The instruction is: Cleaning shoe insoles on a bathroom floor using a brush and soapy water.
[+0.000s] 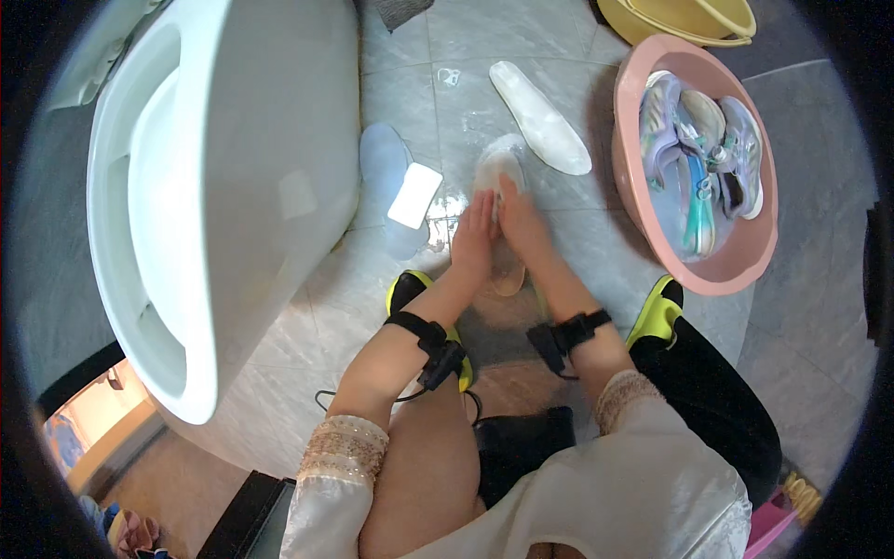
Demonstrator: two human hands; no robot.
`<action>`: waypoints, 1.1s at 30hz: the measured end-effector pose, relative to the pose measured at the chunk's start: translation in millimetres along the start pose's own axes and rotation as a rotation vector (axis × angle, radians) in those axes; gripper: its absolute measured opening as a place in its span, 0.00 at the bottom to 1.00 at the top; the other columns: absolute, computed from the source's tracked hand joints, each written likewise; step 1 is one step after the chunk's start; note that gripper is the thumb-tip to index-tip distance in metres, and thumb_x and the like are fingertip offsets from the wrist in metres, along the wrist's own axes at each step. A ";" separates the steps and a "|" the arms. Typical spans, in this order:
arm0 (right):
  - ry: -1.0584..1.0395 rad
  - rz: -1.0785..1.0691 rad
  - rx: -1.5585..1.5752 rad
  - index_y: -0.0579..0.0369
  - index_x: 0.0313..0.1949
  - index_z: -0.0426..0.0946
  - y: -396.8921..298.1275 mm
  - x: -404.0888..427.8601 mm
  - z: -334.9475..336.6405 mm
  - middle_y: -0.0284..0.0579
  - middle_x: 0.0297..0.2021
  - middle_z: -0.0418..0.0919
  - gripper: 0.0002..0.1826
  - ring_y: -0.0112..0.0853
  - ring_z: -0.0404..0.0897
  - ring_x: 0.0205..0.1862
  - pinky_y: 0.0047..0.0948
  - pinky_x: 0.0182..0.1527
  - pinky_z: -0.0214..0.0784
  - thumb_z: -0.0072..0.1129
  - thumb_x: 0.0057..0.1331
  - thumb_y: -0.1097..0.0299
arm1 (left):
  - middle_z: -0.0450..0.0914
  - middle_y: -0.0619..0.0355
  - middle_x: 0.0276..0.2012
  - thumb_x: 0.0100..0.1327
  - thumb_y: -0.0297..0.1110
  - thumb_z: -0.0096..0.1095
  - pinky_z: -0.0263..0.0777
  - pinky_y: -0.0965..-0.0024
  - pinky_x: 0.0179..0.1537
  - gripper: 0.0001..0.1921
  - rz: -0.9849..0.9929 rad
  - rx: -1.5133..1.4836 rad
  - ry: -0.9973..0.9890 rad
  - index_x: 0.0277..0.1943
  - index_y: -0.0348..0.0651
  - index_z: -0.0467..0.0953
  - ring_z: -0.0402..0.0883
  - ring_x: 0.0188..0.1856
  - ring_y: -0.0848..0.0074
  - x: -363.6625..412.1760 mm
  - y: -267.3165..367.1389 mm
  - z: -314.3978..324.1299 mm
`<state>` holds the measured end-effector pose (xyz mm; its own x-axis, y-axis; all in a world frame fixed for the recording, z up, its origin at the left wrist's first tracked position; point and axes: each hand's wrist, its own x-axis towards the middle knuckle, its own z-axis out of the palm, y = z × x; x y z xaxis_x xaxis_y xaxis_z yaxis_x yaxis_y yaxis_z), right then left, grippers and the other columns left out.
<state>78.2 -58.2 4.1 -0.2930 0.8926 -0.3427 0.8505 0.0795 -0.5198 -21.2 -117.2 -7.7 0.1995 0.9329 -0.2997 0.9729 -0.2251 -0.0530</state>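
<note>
A wet, pale shoe insole (501,164) lies on the tiled floor with suds at its far end. My left hand (477,230) and my right hand (518,213) rest close together over its middle, fingers pointing away from me; whether either one grips something beneath is hidden. Beyond, to the right, a white insole (538,115) lies flat. Left of my hands, a white rectangular block (415,195), possibly soap, sits on a blue-grey insole (383,157). A pink basin (628,133) on the right holds lilac-grey sneakers (740,157) and a teal-handled brush (698,202) in cloudy water.
A white bathtub (279,175) stands along the left. At the top right is a yellow basin (670,21), and a grey cloth (404,12) lies at the top edge. Yellow-and-black slippers (656,311) are on my feet. The floor is wet near my hands.
</note>
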 end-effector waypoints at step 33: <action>-0.041 -0.080 0.159 0.52 0.60 0.52 -14.9 -19.6 4.4 0.62 0.50 0.65 0.28 0.51 0.66 0.50 0.42 0.49 0.61 0.46 0.60 0.67 | 0.41 0.54 0.66 0.57 0.43 0.47 0.38 0.62 0.63 0.29 0.007 0.058 -0.228 0.63 0.52 0.55 0.39 0.67 0.61 -15.0 -8.7 -15.2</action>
<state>69.3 -78.9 15.1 -0.3771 0.8673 -0.3250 0.7450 0.0756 -0.6627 -30.9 -124.9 11.7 0.1679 0.8454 -0.5071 0.9620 -0.2529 -0.1031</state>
